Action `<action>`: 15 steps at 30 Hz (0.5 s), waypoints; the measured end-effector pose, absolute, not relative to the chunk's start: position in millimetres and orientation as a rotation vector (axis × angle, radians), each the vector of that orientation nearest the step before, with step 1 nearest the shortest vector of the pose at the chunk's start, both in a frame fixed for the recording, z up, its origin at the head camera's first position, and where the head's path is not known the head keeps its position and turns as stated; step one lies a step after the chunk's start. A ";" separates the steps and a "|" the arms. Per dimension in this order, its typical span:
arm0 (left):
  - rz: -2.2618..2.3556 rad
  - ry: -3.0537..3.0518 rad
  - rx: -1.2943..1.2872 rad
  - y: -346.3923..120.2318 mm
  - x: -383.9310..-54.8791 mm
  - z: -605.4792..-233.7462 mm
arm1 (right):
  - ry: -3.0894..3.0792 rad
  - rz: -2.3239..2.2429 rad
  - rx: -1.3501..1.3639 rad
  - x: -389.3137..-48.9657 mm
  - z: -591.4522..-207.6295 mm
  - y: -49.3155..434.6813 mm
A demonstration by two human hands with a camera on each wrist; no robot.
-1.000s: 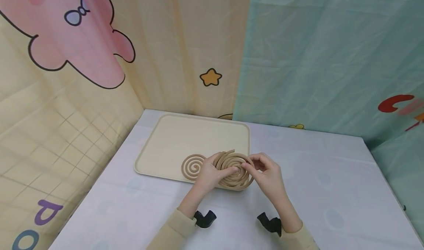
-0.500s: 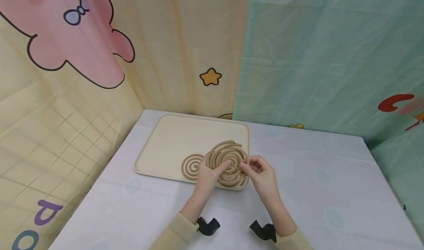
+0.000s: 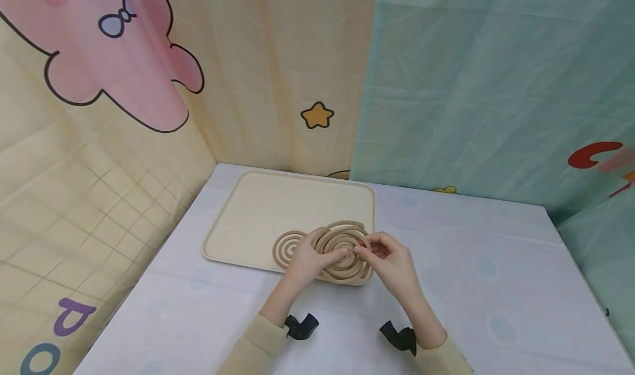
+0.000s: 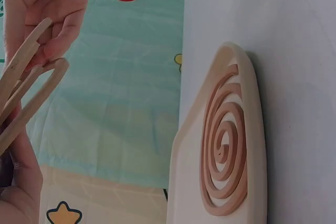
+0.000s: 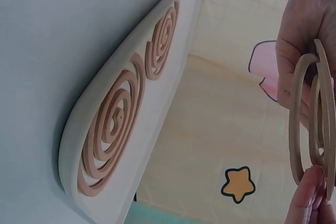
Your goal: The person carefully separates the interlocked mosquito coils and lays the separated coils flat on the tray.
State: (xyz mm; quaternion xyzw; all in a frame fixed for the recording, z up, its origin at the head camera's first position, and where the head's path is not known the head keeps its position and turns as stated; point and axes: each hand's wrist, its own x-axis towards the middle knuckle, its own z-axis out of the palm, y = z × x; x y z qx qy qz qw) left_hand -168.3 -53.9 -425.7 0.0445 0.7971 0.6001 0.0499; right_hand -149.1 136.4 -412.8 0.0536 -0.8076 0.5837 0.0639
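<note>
- Desk: anything dropped could skid here.
- Tray: its low rim might not stop it.
- Held coils, above the tray: uneven prising might snap them.
- Left grip clasping them, right grip pinching their edge: squeezing could crack them.

A white tabletop spreads below the grip; beyond the grip hang a beige cloth with an orange star and, rightward, a teal cloth.

room: tray far half; table right side | obstacle: 2 coils, near tray edge
</note>
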 end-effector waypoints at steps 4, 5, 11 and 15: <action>1.774 2.433 0.134 -56.8 -169.2 -423.7 | -2.421 1.699 0.228 -148.0 -413.7 135.5; 1.770 2.434 0.129 -57.2 -169.2 -423.5 | -2.423 1.694 0.240 -148.1 -413.4 135.5; 1.742 2.481 0.171 -60.4 -167.2 -424.4 | -2.537 1.749 0.304 -154.2 -411.7 142.6; 1.728 2.511 0.285 -61.8 -166.5 -424.5 | -2.630 1.818 0.323 -157.3 -411.7 148.4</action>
